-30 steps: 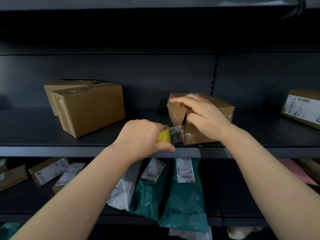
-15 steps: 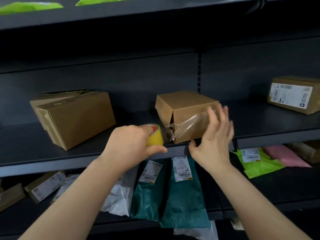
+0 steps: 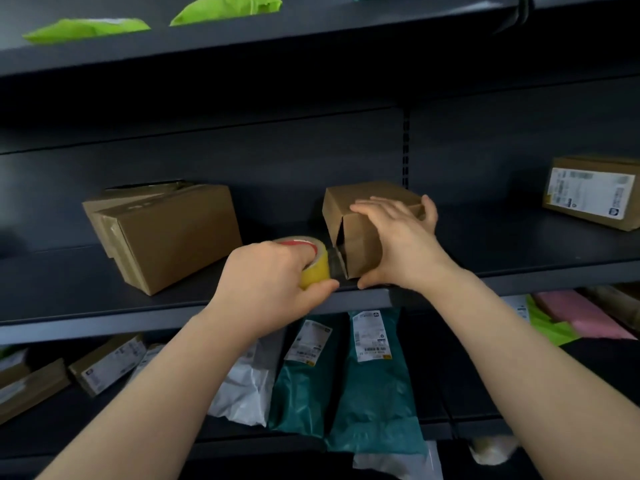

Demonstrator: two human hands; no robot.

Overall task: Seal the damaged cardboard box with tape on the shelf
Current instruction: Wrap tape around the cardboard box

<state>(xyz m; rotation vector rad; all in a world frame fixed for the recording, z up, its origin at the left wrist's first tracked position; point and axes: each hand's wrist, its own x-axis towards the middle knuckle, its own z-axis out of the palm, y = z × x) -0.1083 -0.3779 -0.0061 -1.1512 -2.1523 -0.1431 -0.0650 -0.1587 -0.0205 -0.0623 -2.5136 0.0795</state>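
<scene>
The small cardboard box [image 3: 369, 197] sits at the front lip of the middle shelf [image 3: 138, 317], its left flap gaping. The right hand [image 3: 398, 240] lies spread flat across the front face, thumb at the lower edge. The left hand [image 3: 273, 275] curls round the yellow tape roll [image 3: 317, 265] at the box's 9 o'clock. Best to press the flap shut and hold the strip taut before laying tape over the seam. The larger box [image 3: 166, 237] limits room toward 9 o'clock, while the labelled box [image 3: 588, 192] at 3 o'clock stands well apart
</scene>
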